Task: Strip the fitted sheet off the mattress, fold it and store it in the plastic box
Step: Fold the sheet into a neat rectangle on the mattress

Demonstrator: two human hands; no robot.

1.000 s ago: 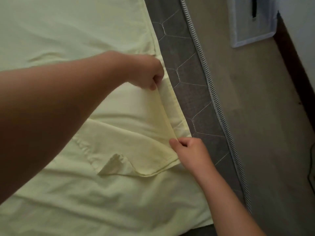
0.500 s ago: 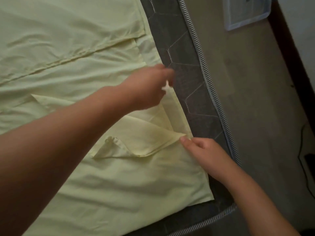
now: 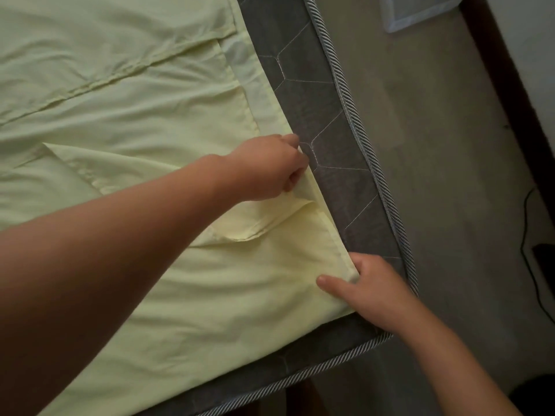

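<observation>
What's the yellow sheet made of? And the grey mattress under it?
The sheet looks like thin woven cloth, maybe cotton: matte, with soft creases and stitched hems. The mattress has a grey fabric cover, slightly mottled and quilted with pale stitched lines. A striped cord runs along its edge. What fills it is hidden.

Two bare forearms (image 3: 120,250), left hand (image 3: 270,166) and right hand (image 3: 372,292) likewise bare, short plain nail on right thumb (image 3: 332,285), left arm bulking larger.
</observation>
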